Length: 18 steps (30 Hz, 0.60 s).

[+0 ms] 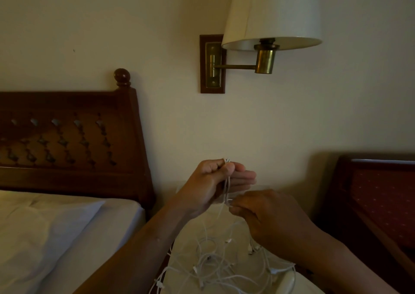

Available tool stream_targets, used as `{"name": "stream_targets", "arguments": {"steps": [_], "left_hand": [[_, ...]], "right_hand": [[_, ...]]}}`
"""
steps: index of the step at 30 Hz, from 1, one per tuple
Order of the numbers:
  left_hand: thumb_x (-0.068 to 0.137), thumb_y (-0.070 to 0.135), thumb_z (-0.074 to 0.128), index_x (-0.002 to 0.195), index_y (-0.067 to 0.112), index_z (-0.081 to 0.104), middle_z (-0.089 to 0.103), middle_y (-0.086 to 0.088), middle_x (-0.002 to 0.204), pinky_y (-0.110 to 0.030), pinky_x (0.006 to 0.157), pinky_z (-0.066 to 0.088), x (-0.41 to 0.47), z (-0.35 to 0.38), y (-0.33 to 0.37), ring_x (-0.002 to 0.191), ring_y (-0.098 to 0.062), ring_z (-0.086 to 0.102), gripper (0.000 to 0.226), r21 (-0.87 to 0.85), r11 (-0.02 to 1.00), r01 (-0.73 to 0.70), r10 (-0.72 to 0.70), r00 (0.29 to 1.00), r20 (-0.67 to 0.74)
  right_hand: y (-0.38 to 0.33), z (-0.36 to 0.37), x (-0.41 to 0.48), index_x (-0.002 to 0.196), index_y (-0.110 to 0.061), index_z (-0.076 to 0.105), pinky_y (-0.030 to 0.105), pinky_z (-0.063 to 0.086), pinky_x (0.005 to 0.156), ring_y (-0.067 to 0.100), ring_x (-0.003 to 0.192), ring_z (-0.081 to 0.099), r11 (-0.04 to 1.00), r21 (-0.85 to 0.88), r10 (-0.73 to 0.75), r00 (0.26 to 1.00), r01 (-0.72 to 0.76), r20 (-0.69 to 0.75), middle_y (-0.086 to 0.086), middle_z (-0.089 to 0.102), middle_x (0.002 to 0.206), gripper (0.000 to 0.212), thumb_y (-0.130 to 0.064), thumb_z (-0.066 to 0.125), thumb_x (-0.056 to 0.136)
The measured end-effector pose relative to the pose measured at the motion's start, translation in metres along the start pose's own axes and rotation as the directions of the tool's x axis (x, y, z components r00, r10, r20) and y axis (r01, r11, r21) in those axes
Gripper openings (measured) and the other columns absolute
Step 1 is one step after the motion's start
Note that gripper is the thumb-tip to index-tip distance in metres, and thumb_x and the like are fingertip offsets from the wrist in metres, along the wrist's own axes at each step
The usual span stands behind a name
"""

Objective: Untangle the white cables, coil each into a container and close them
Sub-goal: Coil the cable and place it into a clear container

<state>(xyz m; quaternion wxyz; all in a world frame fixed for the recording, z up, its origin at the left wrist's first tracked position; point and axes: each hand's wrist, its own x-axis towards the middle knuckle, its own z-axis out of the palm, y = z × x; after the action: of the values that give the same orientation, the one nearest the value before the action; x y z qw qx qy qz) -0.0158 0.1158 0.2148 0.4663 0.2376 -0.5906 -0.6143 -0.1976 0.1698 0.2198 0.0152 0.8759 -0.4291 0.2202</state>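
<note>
A tangle of white cables [215, 264] lies on a pale surface [190, 233] between the bed and the chair, with several plug ends showing. My left hand [211, 186] is raised above it, thumb and forefinger pinched on the top of a few strands that hang straight down. My right hand [269, 217] is lower and to the right, its fingertips pinched on the same strands [226, 190] about a hand's width below. A clear container rim [258, 187] shows faintly behind my hands; I cannot tell its shape.
A bed with white pillow [45, 233] and dark wooden headboard [74, 141] stands on the left. A wall lamp [269, 24] on a brass arm hangs above. A dark wooden chair with red upholstery [381, 204] is on the right.
</note>
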Motion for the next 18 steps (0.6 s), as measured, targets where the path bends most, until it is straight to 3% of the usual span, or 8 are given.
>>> {"name": "stream_targets", "arguments": {"steps": [4,7,9,11,15,18], "left_hand": [[0.110,0.018,0.046,0.118,-0.012,0.063,0.076,-0.015,0.102,-0.030,0.082,0.058,-0.002,0.001,0.004,0.094,-0.028,0.074,0.036,0.276,0.961,0.008,-0.009,1.000,0.003],[0.112,0.022,0.043,0.109,-0.009,0.065,0.074,-0.022,0.097,-0.040,0.081,0.060,-0.004,0.003,0.005,0.088,-0.036,0.074,0.037,0.404,0.915,-0.022,-0.013,0.996,0.084],[0.113,0.022,0.039,0.105,-0.009,0.062,0.071,-0.031,0.098,-0.045,0.075,0.060,-0.006,0.005,0.007,0.083,-0.042,0.073,0.039,0.370,0.928,-0.037,-0.019,0.989,0.147],[0.113,0.023,0.037,0.104,-0.008,0.060,0.070,-0.035,0.094,-0.041,0.067,0.058,-0.007,0.006,0.009,0.073,-0.036,0.072,0.039,0.316,0.948,-0.037,-0.020,0.984,0.175],[0.112,0.025,0.040,0.104,-0.004,0.060,0.072,-0.023,0.084,-0.036,0.060,0.052,-0.009,0.006,0.010,0.061,-0.028,0.068,0.037,0.290,0.957,-0.017,-0.051,0.973,0.226],[0.112,0.025,0.039,0.109,-0.004,0.066,0.070,-0.014,0.074,-0.034,0.060,0.050,-0.013,0.002,0.012,0.057,-0.025,0.063,0.039,0.215,0.977,0.005,-0.062,0.964,0.260]], "right_hand": [[0.008,-0.004,0.000,0.114,-0.040,0.068,0.031,0.055,0.063,0.009,0.072,0.064,1.000,-0.021,0.006,0.992,-0.008,-0.123,-0.015,0.072,0.092,0.024,-0.042,0.046,0.104],[0.018,-0.011,0.002,0.097,-0.036,0.072,0.035,0.053,0.058,0.008,0.065,0.060,0.998,-0.052,-0.029,0.977,0.019,-0.209,-0.013,0.066,0.080,0.032,-0.044,0.041,0.101],[0.025,-0.015,0.005,0.093,-0.034,0.076,0.037,0.051,0.052,0.009,0.060,0.059,0.992,-0.070,-0.118,0.937,0.101,-0.330,-0.012,0.065,0.077,0.031,-0.040,0.046,0.101],[0.032,-0.017,0.008,0.099,-0.028,0.079,0.037,0.052,0.050,0.014,0.059,0.062,0.981,-0.079,-0.192,0.889,0.175,-0.416,-0.007,0.068,0.080,0.022,-0.029,0.058,0.101],[0.045,-0.017,0.011,0.098,-0.019,0.080,0.034,0.052,0.050,0.014,0.067,0.065,0.922,-0.219,-0.387,0.785,0.319,-0.484,-0.001,0.070,0.086,0.012,-0.025,0.069,0.099],[0.050,-0.011,0.015,0.104,-0.015,0.079,0.033,0.051,0.052,0.014,0.070,0.065,0.929,-0.093,-0.349,0.762,0.359,-0.545,0.001,0.067,0.091,0.014,-0.022,0.067,0.100]]}}
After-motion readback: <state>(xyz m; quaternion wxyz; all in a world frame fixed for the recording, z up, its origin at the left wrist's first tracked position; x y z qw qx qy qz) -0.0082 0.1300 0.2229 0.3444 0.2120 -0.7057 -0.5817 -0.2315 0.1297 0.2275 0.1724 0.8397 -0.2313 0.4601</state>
